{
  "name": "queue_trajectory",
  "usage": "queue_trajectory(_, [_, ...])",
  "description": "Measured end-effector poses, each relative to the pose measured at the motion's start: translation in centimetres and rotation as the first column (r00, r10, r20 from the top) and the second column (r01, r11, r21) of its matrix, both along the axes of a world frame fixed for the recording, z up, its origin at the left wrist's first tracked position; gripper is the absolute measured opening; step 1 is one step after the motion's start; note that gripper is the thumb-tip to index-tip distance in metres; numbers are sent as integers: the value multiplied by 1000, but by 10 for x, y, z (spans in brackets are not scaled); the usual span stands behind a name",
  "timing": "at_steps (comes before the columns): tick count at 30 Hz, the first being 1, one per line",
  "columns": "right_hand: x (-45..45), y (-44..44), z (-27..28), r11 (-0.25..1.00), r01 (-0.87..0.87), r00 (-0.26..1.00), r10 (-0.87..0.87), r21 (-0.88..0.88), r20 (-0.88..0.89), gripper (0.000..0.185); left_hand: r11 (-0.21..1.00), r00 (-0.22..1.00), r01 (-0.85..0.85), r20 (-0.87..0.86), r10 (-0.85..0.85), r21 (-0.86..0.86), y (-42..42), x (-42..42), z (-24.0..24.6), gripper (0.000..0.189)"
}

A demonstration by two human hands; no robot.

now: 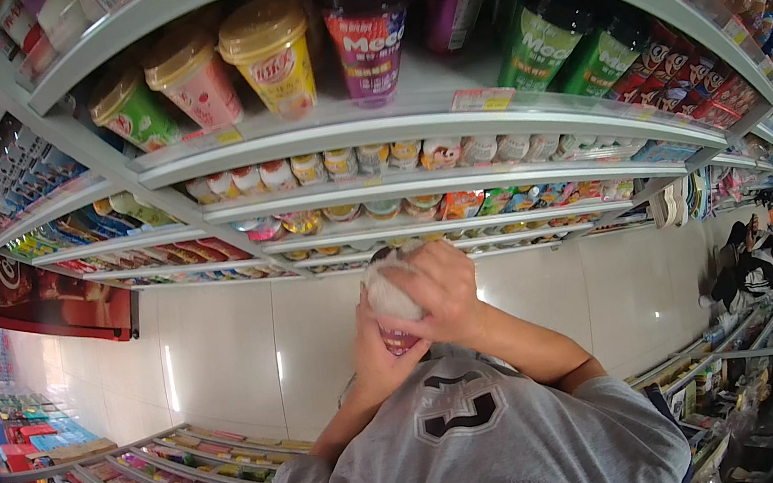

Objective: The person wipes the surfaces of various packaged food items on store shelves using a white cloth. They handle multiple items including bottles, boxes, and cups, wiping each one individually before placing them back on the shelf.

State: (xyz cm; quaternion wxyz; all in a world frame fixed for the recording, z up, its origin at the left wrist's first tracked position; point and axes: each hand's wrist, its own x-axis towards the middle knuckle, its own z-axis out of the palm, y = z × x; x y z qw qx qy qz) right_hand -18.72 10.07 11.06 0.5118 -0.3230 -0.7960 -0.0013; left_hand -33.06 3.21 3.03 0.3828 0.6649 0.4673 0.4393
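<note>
In front of my chest, my left hand point(376, 354) grips a purple printed drink cup point(399, 342) from the side and below. A pale, greyish-white cloth point(392, 292) covers the upper part of the cup. My right hand point(446, 288) presses the cloth against it, with the fingers curled over the top. Cloth and hands hide the cup's lid. Above them in the picture, a similar purple and red Meco cup point(371, 51) stands upright on a shelf, between a yellow cup point(273, 65) and green Meco cups point(540, 45).
Metal shelving point(415, 126) full of packaged goods faces me, with price tags point(483, 99) along its edge. Lower shelves point(190, 477) stand behind me. A red display panel point(52, 288) is at left. Another person point(757, 267) is low down at the far right, on the tiled floor point(224, 353).
</note>
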Motion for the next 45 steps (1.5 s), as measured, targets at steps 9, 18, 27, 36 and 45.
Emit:
queue_trajectory(9, [64, 6, 25, 980, 174, 969, -152, 98, -196, 44, 990, 916, 117, 393, -78, -75, 36, 49, 36, 96])
queue_trajectory(18, [104, -3, -12, 965, -76, 691, -131, -251, -711, 48, 972, 872, -50, 485, -70, 229, 118, 98, 117, 29])
queue_trajectory(27, [131, -3, -20, 922, -174, 693, -135, -346, -709, 45, 833, 971, -200, 218, 98, 517, 204, 120, 109, 47])
queue_trajectory(36, [159, 11, -38, 897, -263, 640, -114, -356, -760, 44, 772, 875, -483, 245, 417, 413, 217, 164, 139, 81])
queue_trajectory(45, [171, 19, -52, 860, -285, 646, -154, -423, -748, 48, 576, 732, -552, 21, 681, 603, 225, 177, 142, 89])
